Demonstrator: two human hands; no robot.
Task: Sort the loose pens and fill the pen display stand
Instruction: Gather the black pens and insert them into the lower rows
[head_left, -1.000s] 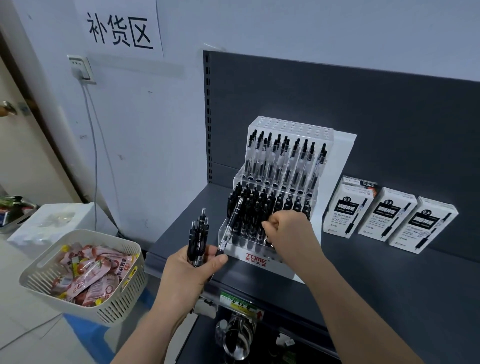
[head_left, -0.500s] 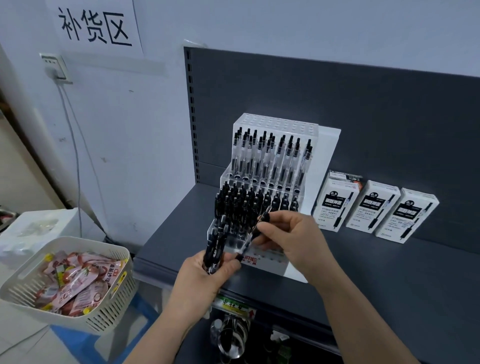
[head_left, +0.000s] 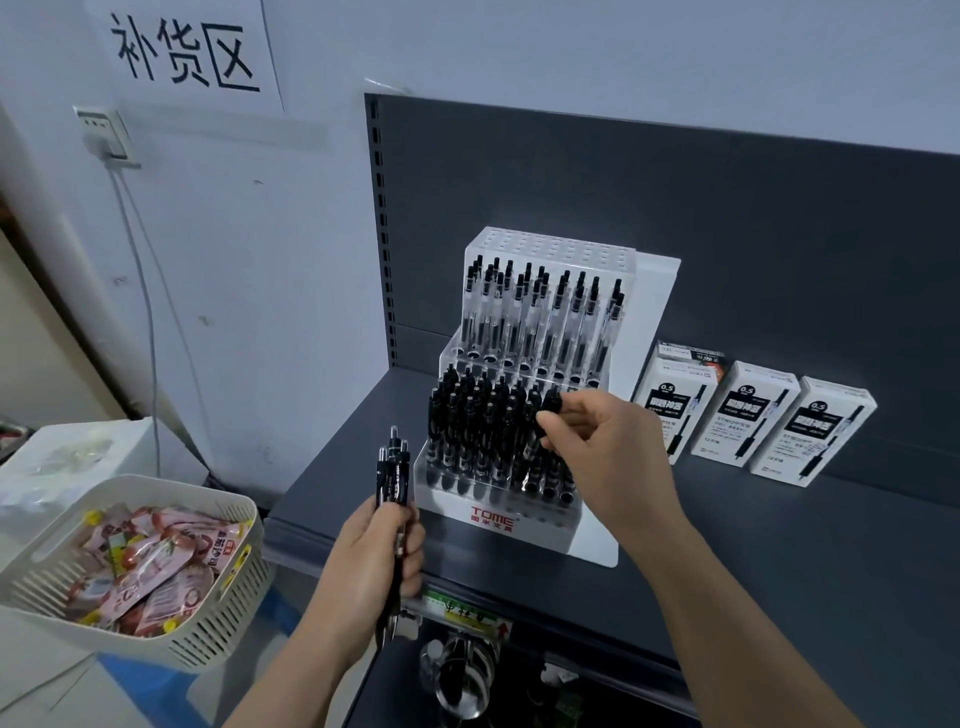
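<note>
- Pen display stand (head_left: 519, 512): clear acrylic in stepped tiers on a glossy white base with red lettering. It stands on the matte dark-grey shelf (head_left: 779, 551).
- Upper tier: clear-barrelled pens (head_left: 524, 317) with black clips, upright in rows.
- Lower tiers: opaque black pens (head_left: 467, 426), densely packed.
- Left hand (head_left: 374, 566): grip curled round a bundle of pens (head_left: 393, 480) with black barrels and clear push-buttons, held upright just left of the stand.
- Right hand (head_left: 608, 457): thumb and forefinger pinch the top of one black pen (head_left: 550, 402) at the right end of the black rows. Its lower end is hidden.
- Three white rectangular cartons (head_left: 743, 410) stand right of the stand.
- Ivory slotted plastic basket (head_left: 218, 623), left of the shelf, holds glossy pink sachets (head_left: 150, 561).
</note>
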